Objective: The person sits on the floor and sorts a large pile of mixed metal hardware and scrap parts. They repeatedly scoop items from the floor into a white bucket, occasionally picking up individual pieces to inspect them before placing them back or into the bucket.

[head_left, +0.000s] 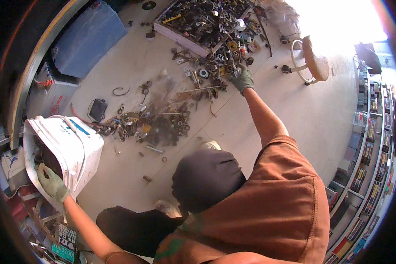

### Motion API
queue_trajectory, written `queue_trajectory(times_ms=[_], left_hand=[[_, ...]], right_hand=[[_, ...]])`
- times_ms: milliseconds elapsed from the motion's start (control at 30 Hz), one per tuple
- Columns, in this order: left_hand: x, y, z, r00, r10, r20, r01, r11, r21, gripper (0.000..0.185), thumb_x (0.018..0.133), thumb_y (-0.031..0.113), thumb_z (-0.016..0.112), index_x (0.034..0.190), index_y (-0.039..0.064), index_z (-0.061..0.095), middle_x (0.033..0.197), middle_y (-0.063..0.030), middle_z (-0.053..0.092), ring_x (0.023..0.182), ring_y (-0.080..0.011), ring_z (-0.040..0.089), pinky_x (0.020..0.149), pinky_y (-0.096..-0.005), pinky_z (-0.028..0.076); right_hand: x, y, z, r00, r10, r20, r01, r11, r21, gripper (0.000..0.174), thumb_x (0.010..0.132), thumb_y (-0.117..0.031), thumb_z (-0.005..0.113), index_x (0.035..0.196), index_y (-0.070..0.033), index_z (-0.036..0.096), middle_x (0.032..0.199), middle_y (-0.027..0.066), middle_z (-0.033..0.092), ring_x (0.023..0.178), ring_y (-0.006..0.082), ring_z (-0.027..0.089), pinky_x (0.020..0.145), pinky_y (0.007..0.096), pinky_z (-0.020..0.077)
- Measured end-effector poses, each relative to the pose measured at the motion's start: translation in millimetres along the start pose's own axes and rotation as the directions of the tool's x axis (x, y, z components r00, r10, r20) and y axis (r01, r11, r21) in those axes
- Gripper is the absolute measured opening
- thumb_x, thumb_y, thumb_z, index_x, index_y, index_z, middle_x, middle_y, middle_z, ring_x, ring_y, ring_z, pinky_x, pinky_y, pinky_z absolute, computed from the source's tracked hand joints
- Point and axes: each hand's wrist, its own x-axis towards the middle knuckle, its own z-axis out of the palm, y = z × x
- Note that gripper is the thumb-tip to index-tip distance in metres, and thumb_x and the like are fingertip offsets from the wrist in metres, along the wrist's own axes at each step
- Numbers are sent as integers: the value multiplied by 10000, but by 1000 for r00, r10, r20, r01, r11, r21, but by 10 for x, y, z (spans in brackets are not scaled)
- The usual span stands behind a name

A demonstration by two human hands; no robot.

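Observation:
My left hand, in a pale green work glove, reaches over the rim of a white plastic bucket. Its fingers are bent inside the dark mouth; whether they pinch anything is unclear. The bucket's mouth faces left and dark contents show within. My right hand, gloved alike, is stretched out to the near edge of a heap of mixed metal scrap. Its fingers touch small metal parts there, and I cannot tell whether one is gripped. A washer-like ring lies just left of that hand.
Small metal parts lie scattered on the floor between bucket and heap. A low board edges the heap. A wheeled stool stands right of it. Stocked shelves line the right side; a blue box is far left.

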Motion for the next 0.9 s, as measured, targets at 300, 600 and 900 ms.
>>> queue_trajectory(times_ms=[300, 600, 900], left_hand=[[-212, 1063, -164, 940, 264, -218, -280, 959, -44, 271, 965, 97, 583, 1200, -30, 624, 1197, -174, 641, 1087, -304, 622, 975, -366, 492], [-1297, 2301, 885, 784, 524, 333, -306, 792, -527, 364, 819, 62, 662, 1170, 15, 577, 1121, -197, 624, 1068, -372, 589, 946, -447, 467], [-1347, 1398, 2358, 846, 1, 533, 127, 971, -204, 448, 818, 166, 677, 1237, 42, 577, 1118, -247, 617, 1039, -422, 594, 913, -479, 477]], right_hand=[[-392, -223, 212, 939, -298, 171, 319, 941, -112, 1031, 576, -565, 880, 1397, -133, 430, 1196, 210, 607, 1021, 399, 612, 852, 476, 511], [-466, -504, 427, 992, -56, 113, 41, 990, 132, 638, 612, -333, 870, 1148, -94, 619, 1122, 169, 645, 1044, 355, 614, 909, 430, 499], [-333, -545, 133, 915, 65, 397, -344, 638, 689, 258, 775, -130, 701, 1016, -67, 630, 833, 47, 619, 651, 151, 591, 549, 312, 493]])
